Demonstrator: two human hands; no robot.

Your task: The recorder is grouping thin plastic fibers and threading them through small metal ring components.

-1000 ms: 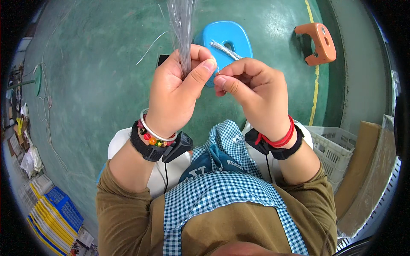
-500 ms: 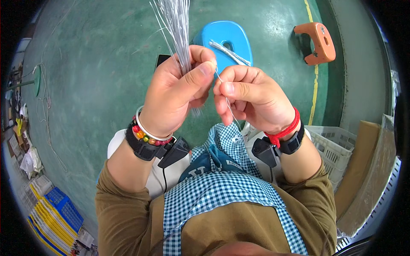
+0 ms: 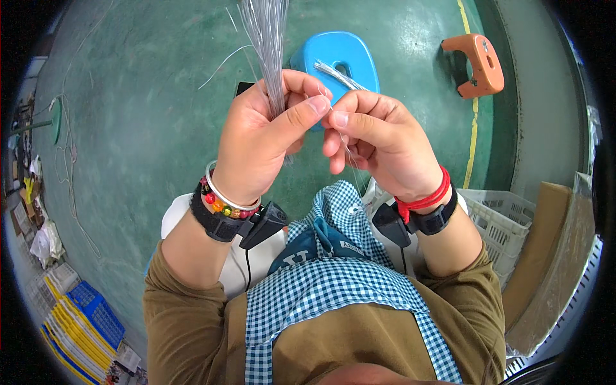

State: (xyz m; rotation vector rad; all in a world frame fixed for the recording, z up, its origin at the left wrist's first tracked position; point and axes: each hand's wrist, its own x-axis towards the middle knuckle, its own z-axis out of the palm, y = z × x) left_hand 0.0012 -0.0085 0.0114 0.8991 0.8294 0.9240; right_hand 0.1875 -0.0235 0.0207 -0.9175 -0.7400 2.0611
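Note:
A thick bundle of thin silvery wires (image 3: pixel 271 54) stands upright in my left hand (image 3: pixel 266 131), its lower part wrapped by the fingers. Thumb and index finger of that hand also pinch near a thin strand. My right hand (image 3: pixel 378 138) pinches a thin wire strand (image 3: pixel 350 151) whose loose end hangs down toward my apron. Both sets of fingertips almost meet at the strand. One stray wire (image 3: pixel 221 66) bends out to the left of the bundle. Beyond my hands, a smaller wire bundle (image 3: pixel 337 74) lies on a blue stool (image 3: pixel 350 48).
An orange stool (image 3: pixel 484 64) stands at the far right beside a yellow floor line. White plastic crates (image 3: pixel 497 218) and a cardboard sheet (image 3: pixel 539 244) are to the right. Blue, yellow and white stacked crates (image 3: pixel 96 314) sit at the lower left.
My fingertips have come closer together, and my right hand has shifted slightly up. The strand between them now curls above the fingers. A stray wire has swung out to the left of the bundle.

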